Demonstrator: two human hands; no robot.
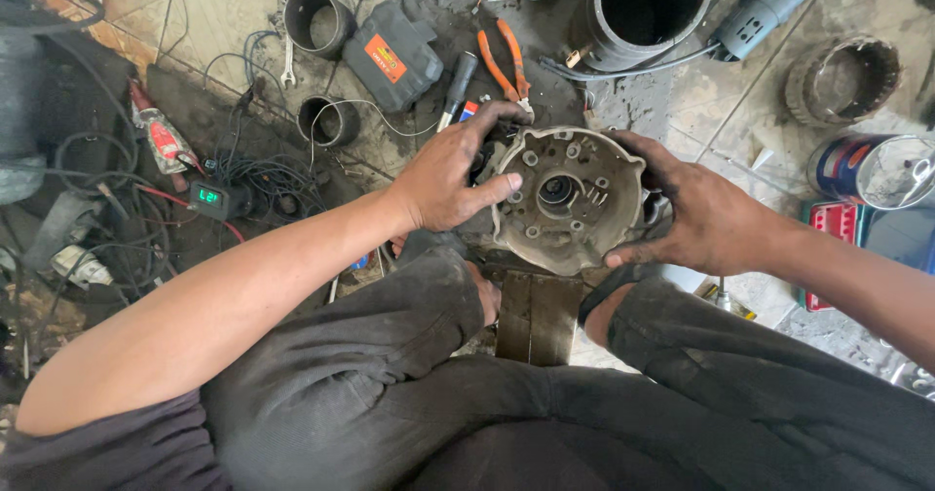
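A round, dirty grey metal end cover [568, 199] with a centre hole and several bolt holes sits in front of my knees. My left hand [451, 174] grips its left rim, thumb across the face. Closed over the cover's right rim is my right hand [703, 213], with greasy fingers curled around the edge. Both hands hold the cover over a wooden block [534, 316] between my legs. What lies under the cover is hidden.
Orange-handled pliers [506, 62], a screwdriver [456, 90], a dark case [394, 56], metal rings [317, 18], a large cylinder housing [646, 9], an angle grinder [769, 2], a tin can [872, 169] and tangled wires with a small green-lit meter [207, 197] lie around on the tiled floor.
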